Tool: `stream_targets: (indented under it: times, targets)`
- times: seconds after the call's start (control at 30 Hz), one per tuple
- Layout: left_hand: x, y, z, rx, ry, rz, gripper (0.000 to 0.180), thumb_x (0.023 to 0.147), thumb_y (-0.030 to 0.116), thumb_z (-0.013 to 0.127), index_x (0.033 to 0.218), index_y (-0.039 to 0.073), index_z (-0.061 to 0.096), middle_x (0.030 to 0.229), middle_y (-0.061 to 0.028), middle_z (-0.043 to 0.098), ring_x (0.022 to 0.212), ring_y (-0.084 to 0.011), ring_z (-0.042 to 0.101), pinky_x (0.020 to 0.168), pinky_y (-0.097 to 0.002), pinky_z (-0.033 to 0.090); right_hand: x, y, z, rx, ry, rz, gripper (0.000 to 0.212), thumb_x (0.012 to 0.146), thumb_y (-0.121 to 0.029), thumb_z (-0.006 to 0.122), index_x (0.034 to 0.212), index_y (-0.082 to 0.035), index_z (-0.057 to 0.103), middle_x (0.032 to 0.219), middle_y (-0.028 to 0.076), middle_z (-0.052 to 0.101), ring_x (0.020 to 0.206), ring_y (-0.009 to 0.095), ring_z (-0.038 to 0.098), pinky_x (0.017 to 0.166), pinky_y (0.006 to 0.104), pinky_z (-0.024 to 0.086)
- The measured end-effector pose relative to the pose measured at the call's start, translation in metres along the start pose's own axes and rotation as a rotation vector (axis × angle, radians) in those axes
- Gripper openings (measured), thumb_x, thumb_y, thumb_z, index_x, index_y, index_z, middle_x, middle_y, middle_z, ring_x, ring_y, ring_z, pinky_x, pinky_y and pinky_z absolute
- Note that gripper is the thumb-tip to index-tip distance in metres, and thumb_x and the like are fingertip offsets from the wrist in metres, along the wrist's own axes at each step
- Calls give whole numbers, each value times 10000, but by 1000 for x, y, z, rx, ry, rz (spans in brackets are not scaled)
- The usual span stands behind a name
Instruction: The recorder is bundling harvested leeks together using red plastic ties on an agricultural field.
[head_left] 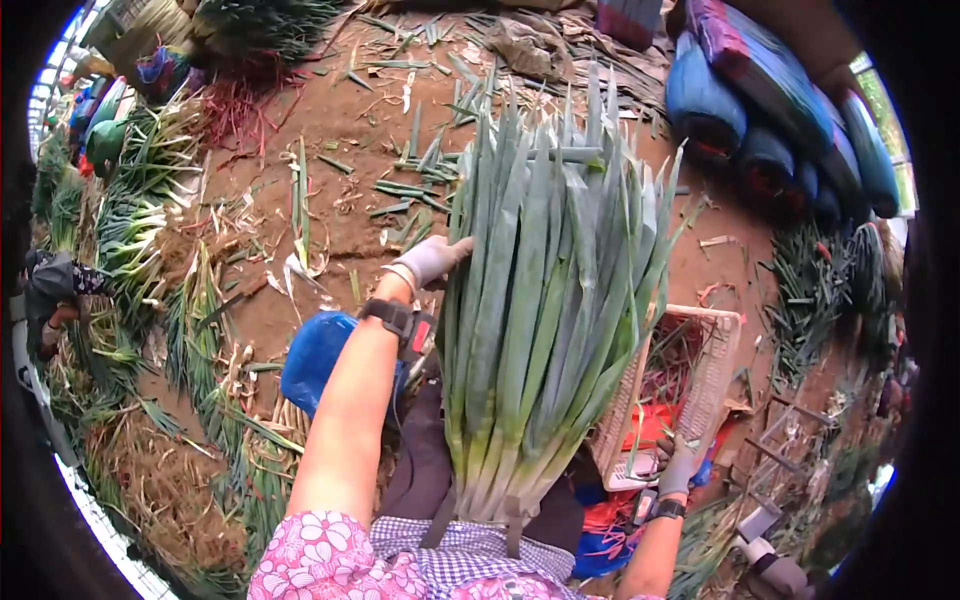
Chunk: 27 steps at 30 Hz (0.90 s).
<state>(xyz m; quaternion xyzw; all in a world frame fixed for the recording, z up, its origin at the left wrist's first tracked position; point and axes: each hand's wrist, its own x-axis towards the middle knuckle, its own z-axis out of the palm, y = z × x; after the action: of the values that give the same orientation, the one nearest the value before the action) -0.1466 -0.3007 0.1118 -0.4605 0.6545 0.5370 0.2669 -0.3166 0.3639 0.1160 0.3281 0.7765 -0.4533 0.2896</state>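
A large bunch of long green onions [540, 290] rests upright across my lap, its pale root ends toward me and its green tops pointing away. My left hand [437, 262], in a light glove, grips the bunch's left side, thumb in front and the other fingers partly hidden behind the leaves. At the near end of a beige plastic crate [722, 385], my gloved right hand [677, 462] reaches in beside bright red strips [648, 425]. Its fingers are curled, and what they hold is too small to make out.
A blue rounded object [318, 358] sits by my left forearm. Loose green onions [140, 235] lie in rows at left, with cut leaves [410, 190] scattered over the soil. Blue wrapped bundles [705, 95] are stacked at far right. Another person [55, 285] is at the left edge.
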Motion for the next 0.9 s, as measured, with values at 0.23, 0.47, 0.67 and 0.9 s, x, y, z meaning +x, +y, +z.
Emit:
stream_targets:
  times: [0.23, 0.47, 0.67, 0.9]
  targets:
    - [-14, -19, 0, 126, 253, 136, 699, 984, 634, 592, 1231, -14, 681, 969, -137, 732, 804, -246, 720, 653, -385, 577, -8, -4, 20, 178, -156, 29, 285, 1081, -379, 576, 1156, -111, 638, 1007, 67, 745, 577, 70, 463, 468, 217, 346]
    - [-29, 2, 37, -406, 197, 246, 574, 1034, 511, 598, 1381, 55, 622, 1093, -73, 734, 853, -168, 690, 788, -325, 577, -36, -30, 55, 266, -252, -177, 395, 1104, -386, 524, 1317, -66, 617, 1171, 99, 733, 844, 151, 614, 692, 285, 481]
    - [15, -83, 83, -1269, 276, 292, 463, 1116, 330, 466, 1383, -30, 581, 1246, -131, 696, 975, -230, 699, 864, -356, 576, -23, -50, 71, -235, -112, -235, 532, 1092, -520, 526, 1095, -16, 699, 828, 18, 560, 756, 131, 519, 679, 307, 431]
    - [73, -123, 115, -507, 667, 261, 347, 1068, 228, 565, 1275, -38, 649, 1132, -119, 726, 994, -201, 668, 908, -323, 567, 13, -56, 73, -236, -249, -394, 581, 1086, -538, 527, 1226, -15, 738, 841, 38, 711, 711, 122, 586, 640, 302, 476]
